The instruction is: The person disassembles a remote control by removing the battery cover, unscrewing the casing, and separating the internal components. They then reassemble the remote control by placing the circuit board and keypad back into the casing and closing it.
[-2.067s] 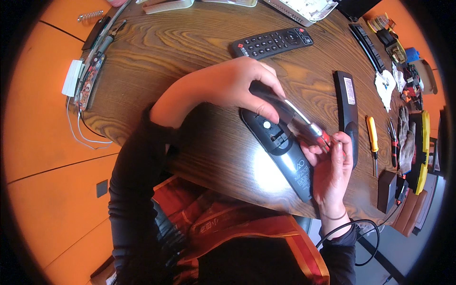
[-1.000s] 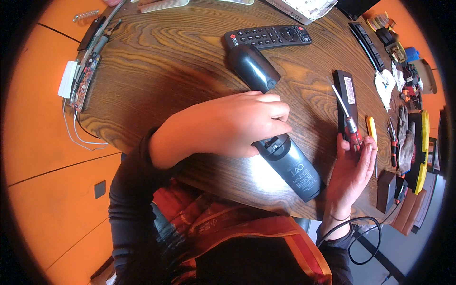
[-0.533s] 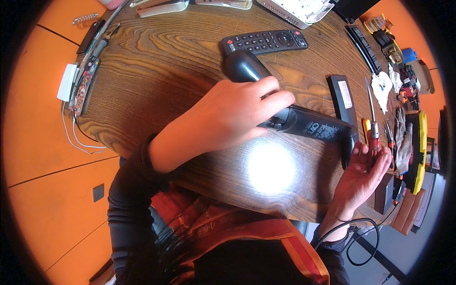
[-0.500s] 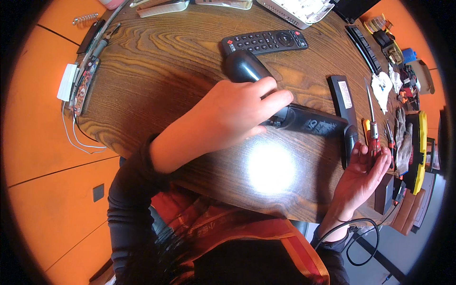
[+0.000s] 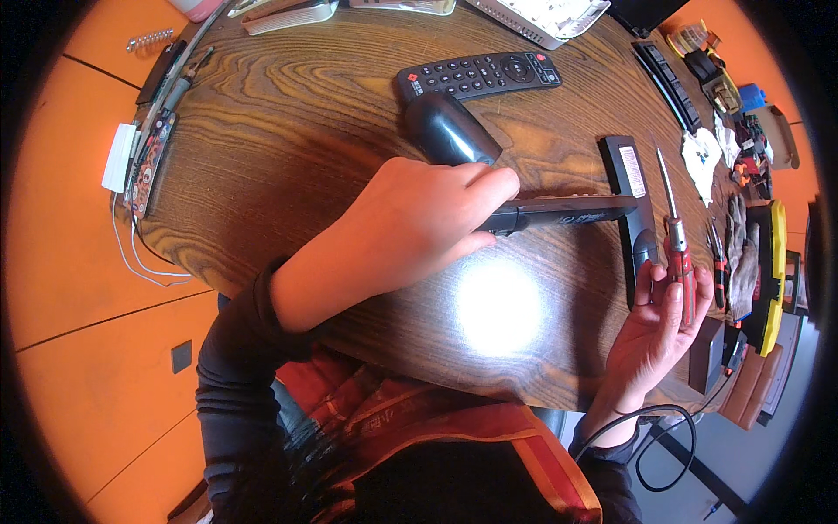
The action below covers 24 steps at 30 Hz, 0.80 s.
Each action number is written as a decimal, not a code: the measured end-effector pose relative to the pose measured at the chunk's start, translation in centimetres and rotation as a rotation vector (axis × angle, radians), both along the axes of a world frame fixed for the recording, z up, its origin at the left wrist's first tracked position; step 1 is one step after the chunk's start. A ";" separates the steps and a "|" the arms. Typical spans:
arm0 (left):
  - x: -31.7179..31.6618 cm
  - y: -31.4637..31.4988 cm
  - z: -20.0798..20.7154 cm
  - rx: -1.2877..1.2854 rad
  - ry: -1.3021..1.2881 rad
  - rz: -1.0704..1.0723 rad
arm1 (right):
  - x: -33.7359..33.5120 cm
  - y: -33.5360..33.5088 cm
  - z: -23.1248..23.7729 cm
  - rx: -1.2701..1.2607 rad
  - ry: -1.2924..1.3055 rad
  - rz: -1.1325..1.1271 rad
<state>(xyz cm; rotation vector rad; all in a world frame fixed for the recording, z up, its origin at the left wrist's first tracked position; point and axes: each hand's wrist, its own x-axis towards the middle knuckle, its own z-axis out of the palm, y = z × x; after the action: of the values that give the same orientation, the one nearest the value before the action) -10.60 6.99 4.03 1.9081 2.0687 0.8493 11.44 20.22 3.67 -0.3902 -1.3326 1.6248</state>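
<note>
My left hand (image 5: 419,227) grips a long black remote (image 5: 559,210) near its middle, holding it edge-on over the wooden table (image 5: 288,131). Its rounded glossy end (image 5: 449,131) points away from me toward a second black remote with buttons (image 5: 480,77). My right hand (image 5: 655,332) is at the table's right edge, palm up, fingers around a screwdriver with a red handle (image 5: 679,262), shaft pointing away. A slim black remote back (image 5: 633,201) lies just left of that screwdriver.
Tools, gloves and a yellow-black case (image 5: 768,262) crowd the right edge. A circuit board with white wires (image 5: 144,157) lies at the left edge. White devices (image 5: 541,13) sit at the far side. A bright light spot (image 5: 497,306) reflects on the wood near me.
My left hand has turned the long remote from lying flat and diagonal to edge-on and sideways. My right hand drew the screwdriver away to the right edge of the table.
</note>
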 end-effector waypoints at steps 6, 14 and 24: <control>0.1 0.1 0.0 0.007 -0.041 0.001 | 0.3 0.2 0.4 -0.030 0.019 -0.034; 0.2 0.2 -0.6 -0.004 -0.079 0.002 | 0.5 0.3 0.7 0.012 0.052 -0.202; 3.3 1.6 1.2 -0.180 -1.874 -0.258 | 0.1 0.4 1.6 0.112 0.033 -0.514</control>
<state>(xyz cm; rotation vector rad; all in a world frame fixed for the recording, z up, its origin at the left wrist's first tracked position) -7.31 8.63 5.27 0.4774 0.6174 1.3801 11.52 20.65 5.27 -0.5807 -1.1713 1.1201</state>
